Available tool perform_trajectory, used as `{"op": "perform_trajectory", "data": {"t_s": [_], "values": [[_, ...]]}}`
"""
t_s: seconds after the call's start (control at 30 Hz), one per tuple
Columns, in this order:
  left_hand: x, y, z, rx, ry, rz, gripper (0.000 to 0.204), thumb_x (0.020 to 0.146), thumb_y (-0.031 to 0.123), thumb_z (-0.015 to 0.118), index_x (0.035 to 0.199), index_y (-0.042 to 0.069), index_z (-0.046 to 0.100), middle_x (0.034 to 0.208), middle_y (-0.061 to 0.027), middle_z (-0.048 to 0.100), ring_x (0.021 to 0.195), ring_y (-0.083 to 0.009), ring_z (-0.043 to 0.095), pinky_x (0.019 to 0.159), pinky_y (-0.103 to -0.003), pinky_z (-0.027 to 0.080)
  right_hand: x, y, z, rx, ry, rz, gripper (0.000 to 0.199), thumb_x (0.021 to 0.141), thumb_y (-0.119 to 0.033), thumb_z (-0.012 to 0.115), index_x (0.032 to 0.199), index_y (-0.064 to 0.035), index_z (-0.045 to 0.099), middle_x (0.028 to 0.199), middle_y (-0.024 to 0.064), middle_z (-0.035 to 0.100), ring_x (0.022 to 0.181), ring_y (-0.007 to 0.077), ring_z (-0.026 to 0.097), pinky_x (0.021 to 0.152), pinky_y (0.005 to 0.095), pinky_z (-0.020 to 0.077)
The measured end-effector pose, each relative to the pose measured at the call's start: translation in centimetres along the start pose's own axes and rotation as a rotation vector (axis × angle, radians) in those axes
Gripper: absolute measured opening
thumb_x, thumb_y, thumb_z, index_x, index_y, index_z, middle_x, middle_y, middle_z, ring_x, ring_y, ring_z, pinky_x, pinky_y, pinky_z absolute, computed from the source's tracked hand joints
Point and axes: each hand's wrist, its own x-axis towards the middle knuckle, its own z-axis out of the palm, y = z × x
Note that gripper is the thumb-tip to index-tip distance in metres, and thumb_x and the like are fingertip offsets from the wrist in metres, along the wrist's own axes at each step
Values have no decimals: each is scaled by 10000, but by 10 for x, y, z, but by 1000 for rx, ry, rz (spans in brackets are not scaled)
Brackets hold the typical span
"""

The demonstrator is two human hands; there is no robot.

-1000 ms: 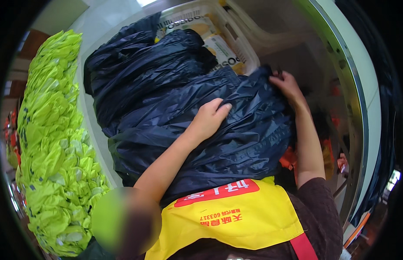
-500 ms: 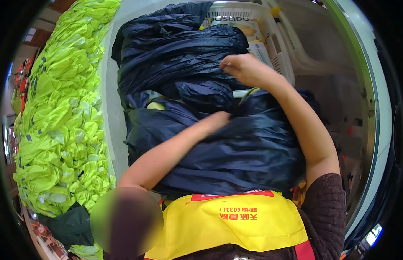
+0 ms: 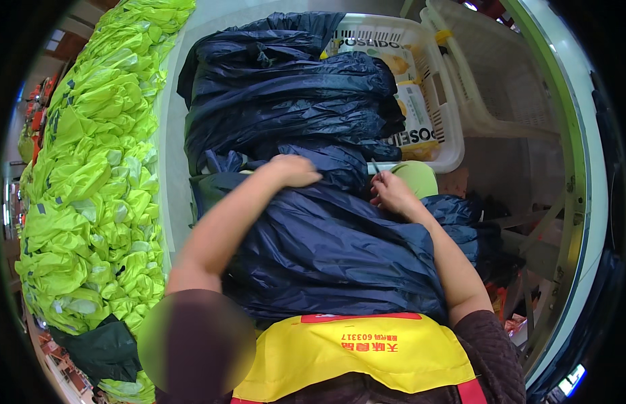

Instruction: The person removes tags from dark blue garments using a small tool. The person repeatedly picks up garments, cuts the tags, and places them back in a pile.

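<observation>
A dark navy garment of thin, shiny fabric (image 3: 340,249) spreads in front of me, reaching up to my apron. At its far edge my left hand (image 3: 294,171) is closed, its fingers pressed together on the gathered cloth. My right hand (image 3: 392,192) is at the garment's far right edge, fingers pinched around a thin dark pointed tool (image 3: 375,165) whose tip sticks up; its kind is too small to make out. Just beyond lies a thick stack of similar navy garments (image 3: 286,101), bunched in folds.
Lime-yellow garments (image 3: 97,202) are heaped along the left. A white plastic basket (image 3: 451,121) stands behind the navy stack, with another crate (image 3: 502,87) to its right. A light green rounded thing (image 3: 419,176) sits by my right hand. A metal frame (image 3: 574,175) rises at right.
My left hand has moved up and left to the garment's far edge. My right hand has come down from over the stack. The front garment now lies flatter, uncovering the green rounded thing.
</observation>
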Motion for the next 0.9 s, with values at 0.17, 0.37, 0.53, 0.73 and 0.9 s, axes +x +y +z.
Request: {"op": "perform_trajectory", "data": {"t_s": [0.17,0.37,0.53,0.73,0.9], "values": [[-15,-36,42,47,-126,-97,485,944,412,297,1048,94,648,1128,-136,604,1110,-290,519,1019,-401,274,0,5,-5,-205,-150,-180,185,891,-154,451,922,7,538,767,134,618,731,250,631,649,345,493],[-94,-41,34,-63,318,-129,482,915,406,356,790,38,641,790,-191,630,778,-397,579,708,-469,450,-16,-4,-14,-233,-252,-319,178,871,-145,459,909,5,547,798,156,635,790,278,625,730,355,481],[-167,25,9,106,-111,-327,523,916,452,342,758,59,649,767,-216,619,782,-409,586,727,-476,458,-26,-3,-22,-220,-343,-366,172,871,-148,466,886,1,548,792,155,640,802,267,631,726,344,481],[-175,28,29,-639,-239,-257,468,928,417,428,876,-3,627,829,-183,634,844,-253,609,782,-361,444,-45,-6,-39,-341,-361,-406,172,867,-184,508,899,-20,550,849,220,611,837,410,572,720,435,455],[-37,-47,-10,-595,624,-186,322,853,332,572,787,17,596,678,-168,593,676,-318,593,653,-371,458,-39,-1,-51,-276,-249,-354,177,878,-179,490,910,-15,551,812,203,623,793,377,599,703,408,471]]}}
